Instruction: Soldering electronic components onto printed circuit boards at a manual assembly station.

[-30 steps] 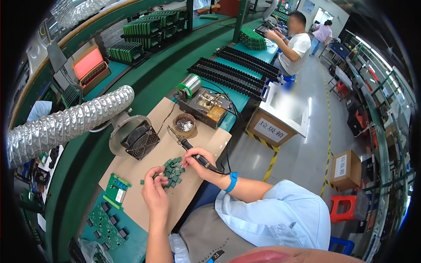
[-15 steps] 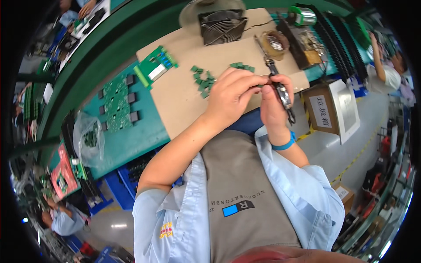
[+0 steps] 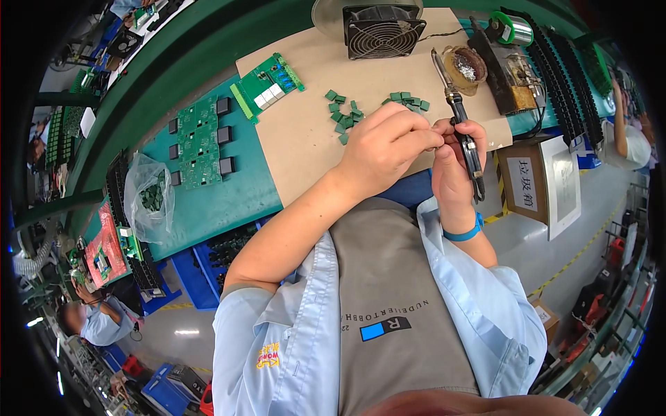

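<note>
Wearing a light blue shirt over a grey top, a person works at a green desk. Nearest, the hands meet in front of the chest. The left hand is pinched at the fingertips; whether a small piece sits between them cannot be made out. The right hand is curled around a soldering iron, its tip pointing away, with thumb and finger touching the left fingertips. Just beyond, small green pieces lie in two loose groups on a brown sheet. The step seems to be fine fingertip work on one piece; the next move calls for a steady pinch and the hot tip held clear of skin. To the left lie circuit boards and a clear bag. Farther back stand a solder cup, beside the iron's tip, and a black fan.
</note>
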Demonstrator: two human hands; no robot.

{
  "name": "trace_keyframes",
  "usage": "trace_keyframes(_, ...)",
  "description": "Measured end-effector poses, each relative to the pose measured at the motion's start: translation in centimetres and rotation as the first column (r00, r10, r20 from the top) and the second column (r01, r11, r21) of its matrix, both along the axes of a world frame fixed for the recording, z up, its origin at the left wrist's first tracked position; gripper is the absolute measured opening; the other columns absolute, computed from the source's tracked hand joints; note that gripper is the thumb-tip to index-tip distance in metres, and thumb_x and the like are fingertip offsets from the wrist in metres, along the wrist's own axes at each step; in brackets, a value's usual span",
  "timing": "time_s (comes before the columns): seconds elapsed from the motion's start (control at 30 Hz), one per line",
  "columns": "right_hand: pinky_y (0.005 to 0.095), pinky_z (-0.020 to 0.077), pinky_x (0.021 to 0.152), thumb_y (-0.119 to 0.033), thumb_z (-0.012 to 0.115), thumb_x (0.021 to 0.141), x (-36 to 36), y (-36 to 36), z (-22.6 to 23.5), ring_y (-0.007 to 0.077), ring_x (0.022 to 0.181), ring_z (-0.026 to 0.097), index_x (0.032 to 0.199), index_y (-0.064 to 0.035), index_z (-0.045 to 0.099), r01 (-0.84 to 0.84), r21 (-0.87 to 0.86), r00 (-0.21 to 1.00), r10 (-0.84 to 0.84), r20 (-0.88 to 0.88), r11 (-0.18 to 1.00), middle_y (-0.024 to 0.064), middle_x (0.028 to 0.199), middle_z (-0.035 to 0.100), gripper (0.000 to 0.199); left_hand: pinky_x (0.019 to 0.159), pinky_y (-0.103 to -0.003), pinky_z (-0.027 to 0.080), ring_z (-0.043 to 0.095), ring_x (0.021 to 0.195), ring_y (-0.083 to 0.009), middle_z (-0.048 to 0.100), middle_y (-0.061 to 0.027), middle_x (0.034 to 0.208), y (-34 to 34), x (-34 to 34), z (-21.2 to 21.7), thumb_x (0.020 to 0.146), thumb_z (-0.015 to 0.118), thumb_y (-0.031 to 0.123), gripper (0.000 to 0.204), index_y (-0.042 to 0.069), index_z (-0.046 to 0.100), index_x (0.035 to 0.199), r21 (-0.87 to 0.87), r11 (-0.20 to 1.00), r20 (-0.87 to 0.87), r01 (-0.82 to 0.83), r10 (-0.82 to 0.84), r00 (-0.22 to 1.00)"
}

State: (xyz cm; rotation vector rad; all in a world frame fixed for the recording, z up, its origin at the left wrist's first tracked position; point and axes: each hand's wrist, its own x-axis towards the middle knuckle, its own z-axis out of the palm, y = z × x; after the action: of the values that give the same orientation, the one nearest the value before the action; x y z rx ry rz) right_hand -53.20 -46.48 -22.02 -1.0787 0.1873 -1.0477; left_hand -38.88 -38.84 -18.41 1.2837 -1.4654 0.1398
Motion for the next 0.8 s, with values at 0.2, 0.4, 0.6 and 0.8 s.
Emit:
trace_keyframes(0.2, 0.0324, 0.0516, 0.089, 0.011, 0.068, 0.087, -0.4, 0.1, -0.2, 0.0221, 0.098, 0.062, 0.126, -0.009, 0.05, -0.016, 0.015, 0.999, 0.016, -0.035, 1.0, 0.0168, 0.113, 0.065, 0.048, 0.075, -0.03, 0.052, 0.06, 0.082, -0.0187, 0.069, 0.0012, 0.096, 0.2, 0.2, -0.1, 0.073, 0.081, 0.005, 0.024, 0.012, 0.078, 0.096, 0.007, 1.0, 0.123, -0.004, 0.003, 0.992)
trace_keyframes(0.4, 0.0319, 0.0512, 0.089, 0.014, 0.067, 0.085, -0.7, -0.1, 0.1, 0.0215, 0.098, 0.062, 0.124, -0.009, 0.05, 0.065, 0.07, 0.995, -0.059, -0.085, 0.995, 0.0159, 0.112, 0.065, 0.048, 0.079, -0.032, 0.053, 0.063, 0.089, -0.021, 0.067, -0.0023, 0.112, 0.4, 1.0, 0.3, 0.075, 0.082, 0.009, 0.032, 0.012, 0.076, 0.107, 0.017, 0.995, 0.194, -0.098, 0.093, 0.977)
trace_keyframes(0.6, 0.0312, 0.0506, 0.087, 0.015, 0.064, 0.086, -2.1, -1.7, -0.8, 0.0205, 0.097, 0.061, 0.123, -0.0086, 0.051, 0.193, -0.082, 0.96, -0.206, -0.191, 0.978, 0.0148, 0.11, 0.064, 0.046, 0.091, -0.039, 0.051, 0.062, 0.105, -0.0289, 0.059, -0.01, 0.126, 4.2, 8.9, -0.6, 0.078, 0.08, 0.011, 0.044, 0.01, 0.067, 0.121, 0.31, 0.801, 0.37, -0.513, 0.396, 0.841)
trace_keyframes(0.8, 0.0306, 0.0501, 0.087, 0.013, 0.063, 0.087, -2.4, -1.7, -1.3, 0.0197, 0.096, 0.061, 0.122, -0.0081, 0.052, 0.226, -0.17, 0.941, -0.26, -0.216, 0.959, 0.0142, 0.108, 0.064, 0.042, 0.095, -0.043, 0.05, 0.061, 0.107, -0.0333, 0.06, -0.0129, 0.124, 7.2, 14.0, -1.4, 0.085, 0.074, 0.009, 0.042, 0.006, 0.063, 0.125, 0.47, 0.485, 0.553, -0.737, 0.489, 0.674)
